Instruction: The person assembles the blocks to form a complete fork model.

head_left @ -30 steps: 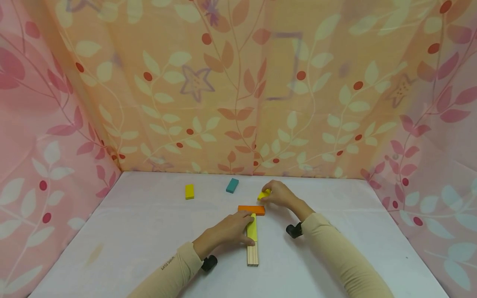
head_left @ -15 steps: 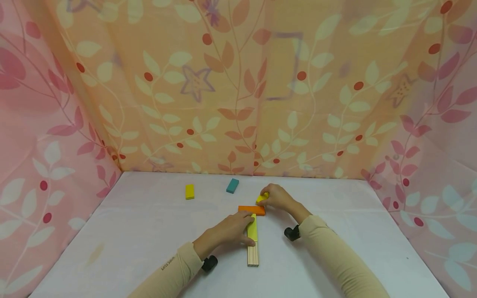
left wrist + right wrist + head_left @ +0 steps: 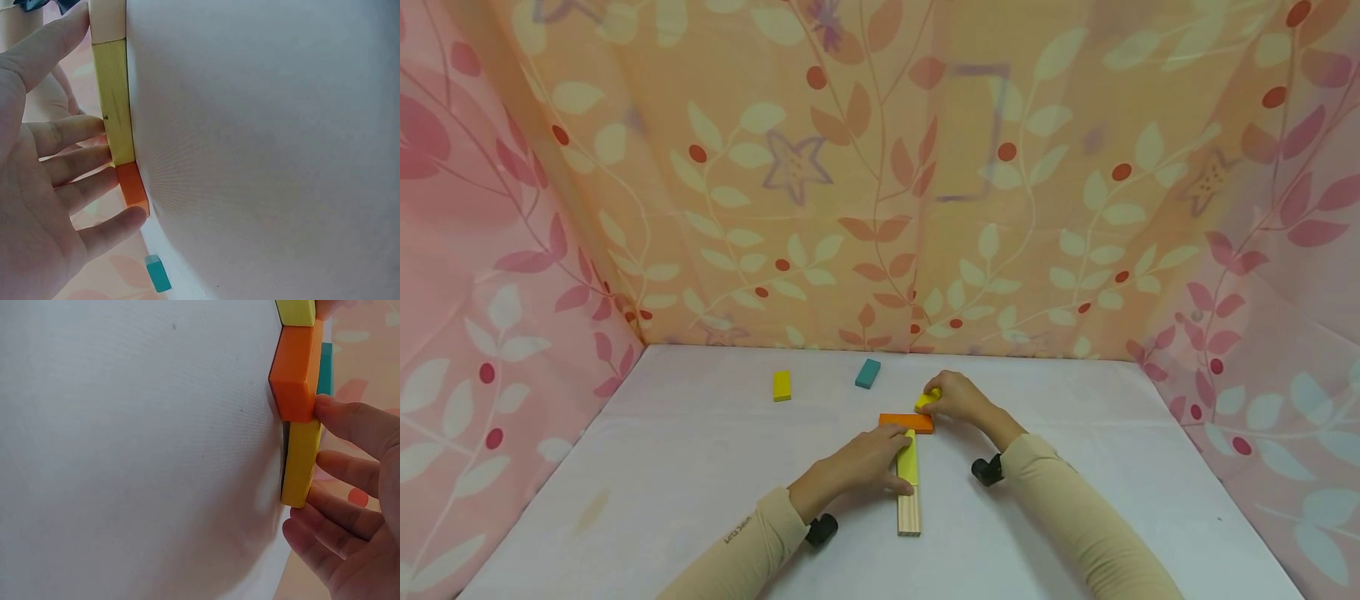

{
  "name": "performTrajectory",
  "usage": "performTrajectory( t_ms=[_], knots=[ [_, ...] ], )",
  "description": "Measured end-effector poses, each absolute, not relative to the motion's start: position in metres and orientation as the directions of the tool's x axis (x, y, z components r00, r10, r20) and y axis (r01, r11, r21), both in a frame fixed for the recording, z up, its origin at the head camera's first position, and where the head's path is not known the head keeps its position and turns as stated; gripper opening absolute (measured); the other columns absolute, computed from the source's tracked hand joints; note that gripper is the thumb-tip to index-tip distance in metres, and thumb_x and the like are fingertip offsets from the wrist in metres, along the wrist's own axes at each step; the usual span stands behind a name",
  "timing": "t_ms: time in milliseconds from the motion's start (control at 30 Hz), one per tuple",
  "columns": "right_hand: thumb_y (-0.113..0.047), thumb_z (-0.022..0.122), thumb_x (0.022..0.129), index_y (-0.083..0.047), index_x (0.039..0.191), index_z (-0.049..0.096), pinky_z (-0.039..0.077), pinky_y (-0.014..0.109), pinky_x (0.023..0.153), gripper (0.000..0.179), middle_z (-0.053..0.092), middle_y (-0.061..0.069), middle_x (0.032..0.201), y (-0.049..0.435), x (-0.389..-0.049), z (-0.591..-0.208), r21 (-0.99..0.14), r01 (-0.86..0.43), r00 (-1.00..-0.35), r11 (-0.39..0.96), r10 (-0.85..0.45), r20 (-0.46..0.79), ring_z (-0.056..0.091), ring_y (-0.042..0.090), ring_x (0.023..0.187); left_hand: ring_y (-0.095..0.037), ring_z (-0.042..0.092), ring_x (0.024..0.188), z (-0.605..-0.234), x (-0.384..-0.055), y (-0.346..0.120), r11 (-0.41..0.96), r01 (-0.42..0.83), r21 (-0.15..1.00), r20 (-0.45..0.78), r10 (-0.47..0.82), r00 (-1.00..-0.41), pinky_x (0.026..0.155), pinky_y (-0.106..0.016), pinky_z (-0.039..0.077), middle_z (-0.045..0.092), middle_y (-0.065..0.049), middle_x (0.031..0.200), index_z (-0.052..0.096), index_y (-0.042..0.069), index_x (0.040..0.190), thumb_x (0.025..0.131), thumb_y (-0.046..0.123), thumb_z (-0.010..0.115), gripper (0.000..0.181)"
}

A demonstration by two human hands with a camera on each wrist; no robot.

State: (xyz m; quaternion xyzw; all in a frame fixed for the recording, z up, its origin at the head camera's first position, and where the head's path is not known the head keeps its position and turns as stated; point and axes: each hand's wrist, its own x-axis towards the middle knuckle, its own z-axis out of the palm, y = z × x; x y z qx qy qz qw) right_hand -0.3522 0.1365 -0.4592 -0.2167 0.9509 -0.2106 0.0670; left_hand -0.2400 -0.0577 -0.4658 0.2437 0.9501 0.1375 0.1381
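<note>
My left hand [image 3: 868, 460] rests on a row of wooden blocks, its fingers fairly straight. In the left wrist view its fingertips touch a light yellow block [image 3: 115, 100] and an orange block [image 3: 132, 184]. The thumb lies by a plain wood block [image 3: 108, 20], end to end with the light yellow one. Crosswise at the far end of the row sits the orange block. My right hand [image 3: 966, 396] holds a bright yellow block [image 3: 302, 462] between thumb and fingers, beside the orange block's right end. Whether those two touch cannot be told.
Farther back on the white table [image 3: 662, 467] lie a teal block [image 3: 868, 373] and another yellow block [image 3: 782, 386]. Patterned cloth [image 3: 880, 183] hangs at the back and both sides. Each wrist wears a small black camera.
My right hand has drawn slightly nearer and left with the yellow block, up to the orange block, then held still. The left hand and the other blocks have kept their places.
</note>
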Motion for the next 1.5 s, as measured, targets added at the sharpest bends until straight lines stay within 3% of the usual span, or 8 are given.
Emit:
performTrajectory(
  t_ms=[1267,1500],
  knots=[
    [-0.025,0.079,0.081,-0.003,0.102,0.075,0.052,0.042,0.095,0.031,0.066,0.01,0.106,0.1366,-0.3478,-0.4683,-0.424,-0.39,-0.9,0.818,-0.435,-0.011,0.062,0.025,0.098,-0.02,0.049,0.128,-0.4614,-0.2376,-0.057,0.842,0.414,0.347,-0.188,0.495,-0.848,0.107,-0.042,0.045,0.048,-0.004,0.146,0.056,0.014,0.136,0.075,0.056,0.077,0.077],
    [-0.025,0.079,0.081,-0.002,0.099,0.075,0.052,0.042,0.092,0.029,0.062,0.01,0.104,0.1376,-0.3465,-0.4676,-0.392,-0.444,-0.879,0.805,-0.476,0.019,0.06,0.025,0.095,-0.02,0.048,0.129,-0.4628,-0.2385,-0.0565,0.847,0.405,0.344,-0.194,0.486,-0.852,0.108,-0.043,0.044,0.048,-0.004,0.147,0.055,0.015,0.136,0.075,0.057,0.076,0.078]
  ],
)
